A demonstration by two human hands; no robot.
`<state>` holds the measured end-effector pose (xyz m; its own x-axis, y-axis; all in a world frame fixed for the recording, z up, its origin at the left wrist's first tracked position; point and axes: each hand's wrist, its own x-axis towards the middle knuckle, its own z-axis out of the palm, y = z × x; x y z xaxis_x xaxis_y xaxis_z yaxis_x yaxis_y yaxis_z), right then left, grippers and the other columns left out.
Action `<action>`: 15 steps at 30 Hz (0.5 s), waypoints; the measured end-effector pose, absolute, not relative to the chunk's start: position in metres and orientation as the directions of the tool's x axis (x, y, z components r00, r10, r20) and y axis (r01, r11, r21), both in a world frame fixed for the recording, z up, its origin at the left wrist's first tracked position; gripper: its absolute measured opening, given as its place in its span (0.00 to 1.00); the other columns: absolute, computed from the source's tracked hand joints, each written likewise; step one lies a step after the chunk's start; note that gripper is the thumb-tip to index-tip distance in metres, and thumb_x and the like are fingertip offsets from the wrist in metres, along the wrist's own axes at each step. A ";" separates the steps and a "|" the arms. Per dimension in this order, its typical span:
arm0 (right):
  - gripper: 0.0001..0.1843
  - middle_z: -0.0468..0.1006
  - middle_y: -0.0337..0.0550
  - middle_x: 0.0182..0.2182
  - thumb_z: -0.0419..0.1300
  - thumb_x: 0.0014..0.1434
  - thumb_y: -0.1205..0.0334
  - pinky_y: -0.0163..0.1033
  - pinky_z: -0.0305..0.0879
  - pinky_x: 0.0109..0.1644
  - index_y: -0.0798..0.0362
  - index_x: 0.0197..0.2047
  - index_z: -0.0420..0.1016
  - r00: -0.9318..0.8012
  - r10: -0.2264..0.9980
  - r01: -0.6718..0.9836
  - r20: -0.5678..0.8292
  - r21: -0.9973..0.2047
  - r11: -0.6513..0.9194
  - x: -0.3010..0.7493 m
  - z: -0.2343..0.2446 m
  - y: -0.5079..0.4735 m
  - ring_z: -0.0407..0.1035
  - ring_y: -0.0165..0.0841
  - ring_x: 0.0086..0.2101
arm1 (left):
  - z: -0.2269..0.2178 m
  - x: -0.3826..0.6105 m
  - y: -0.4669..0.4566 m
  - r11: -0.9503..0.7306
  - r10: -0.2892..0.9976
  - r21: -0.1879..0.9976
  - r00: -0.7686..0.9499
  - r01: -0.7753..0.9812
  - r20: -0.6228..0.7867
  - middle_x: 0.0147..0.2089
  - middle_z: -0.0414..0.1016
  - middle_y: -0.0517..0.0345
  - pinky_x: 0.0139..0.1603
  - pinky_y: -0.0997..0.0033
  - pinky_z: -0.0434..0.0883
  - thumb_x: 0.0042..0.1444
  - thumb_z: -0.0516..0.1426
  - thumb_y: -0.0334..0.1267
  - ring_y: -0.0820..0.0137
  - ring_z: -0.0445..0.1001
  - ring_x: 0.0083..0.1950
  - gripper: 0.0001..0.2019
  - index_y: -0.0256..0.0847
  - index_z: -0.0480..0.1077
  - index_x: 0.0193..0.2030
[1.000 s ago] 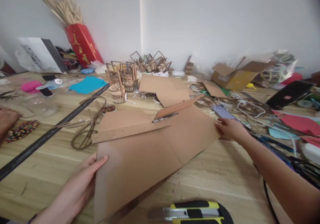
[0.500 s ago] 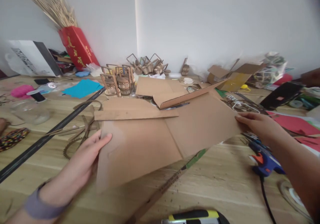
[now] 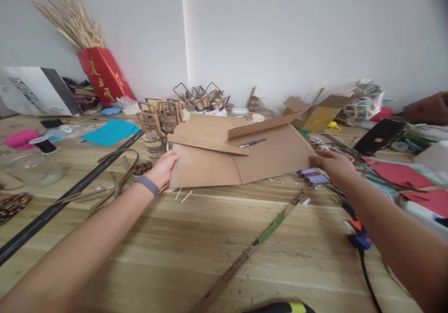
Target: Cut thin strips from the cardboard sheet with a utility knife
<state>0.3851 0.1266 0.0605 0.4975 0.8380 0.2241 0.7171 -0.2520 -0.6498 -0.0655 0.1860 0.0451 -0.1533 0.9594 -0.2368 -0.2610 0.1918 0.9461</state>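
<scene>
A large creased sheet of cardboard [image 3: 206,166] stretches between my two hands over the far part of the table. My left hand [image 3: 165,167] grips its left edge, thumb on top and fingers underneath. At the right corner my right hand [image 3: 331,163] pinches the edge. Two folded flaps stand up along its far side, and a pen [image 3: 252,142] rests on its right half. Beyond lies another flat piece of cardboard, partly covered. Small lidded woven baskets [image 3: 154,138] stand just past my left hand.
A long cardboard strip [image 3: 241,259] crosses the wooden table nearer me. A blue glue gun [image 3: 360,238] with a cable lies under my right forearm. A phone [image 3: 317,176] is beside my right hand. At the bottom edge shows a yellow-black tool [image 3: 297,308]. Blue sheets [image 3: 111,132] lie left.
Both hands have pushed the cardboard away from me, toward the back of the table. The phone and some thin sticks are now uncovered, and more of the cardboard strip shows.
</scene>
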 end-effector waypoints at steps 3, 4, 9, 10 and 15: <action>0.17 0.72 0.50 0.54 0.58 0.65 0.57 0.52 0.67 0.53 0.54 0.54 0.71 0.374 0.893 0.818 0.250 -0.543 -0.191 0.377 0.058 0.112 0.69 0.41 0.51 | 0.032 -0.068 0.197 0.236 0.954 0.942 -0.125 -0.238 -0.271 0.42 0.78 0.50 0.44 0.63 0.76 0.60 0.59 0.31 0.65 0.78 0.40 0.08 0.34 0.72 0.46; 0.15 0.72 0.53 0.55 0.58 0.64 0.59 0.54 0.63 0.57 0.55 0.53 0.73 0.299 0.916 0.855 0.267 -0.502 -0.133 0.371 0.056 0.105 0.66 0.43 0.54 | 0.029 -0.070 0.199 0.250 0.953 0.942 -0.113 -0.226 -0.280 0.47 0.76 0.49 0.45 0.61 0.76 0.62 0.59 0.35 0.65 0.77 0.44 0.11 0.35 0.71 0.50; 0.16 0.78 0.43 0.50 0.68 0.51 0.63 0.47 0.57 0.60 0.44 0.45 0.80 -0.293 0.948 0.866 0.124 -0.385 0.318 0.323 0.032 0.054 0.65 0.39 0.55 | 0.015 -0.075 0.201 0.280 0.950 0.949 -0.098 -0.143 -0.295 0.56 0.70 0.48 0.50 0.55 0.74 0.65 0.57 0.42 0.62 0.73 0.51 0.17 0.37 0.67 0.57; 0.17 0.76 0.44 0.53 0.65 0.56 0.62 0.49 0.56 0.61 0.43 0.50 0.78 -0.484 0.871 0.813 0.081 -0.326 0.482 0.313 0.026 0.044 0.63 0.40 0.57 | 0.013 -0.075 0.201 0.274 0.952 0.954 -0.105 -0.121 -0.287 0.56 0.70 0.49 0.50 0.55 0.74 0.65 0.57 0.42 0.62 0.73 0.51 0.17 0.38 0.67 0.57; 0.09 0.77 0.49 0.43 0.55 0.65 0.59 0.48 0.62 0.52 0.50 0.41 0.76 -0.642 0.767 0.728 0.018 -0.300 0.616 0.282 0.005 0.025 0.67 0.40 0.46 | 0.009 -0.078 0.191 0.148 0.973 0.988 -0.187 0.043 -0.137 0.50 0.75 0.48 0.48 0.61 0.74 0.61 0.58 0.35 0.61 0.76 0.49 0.12 0.33 0.70 0.50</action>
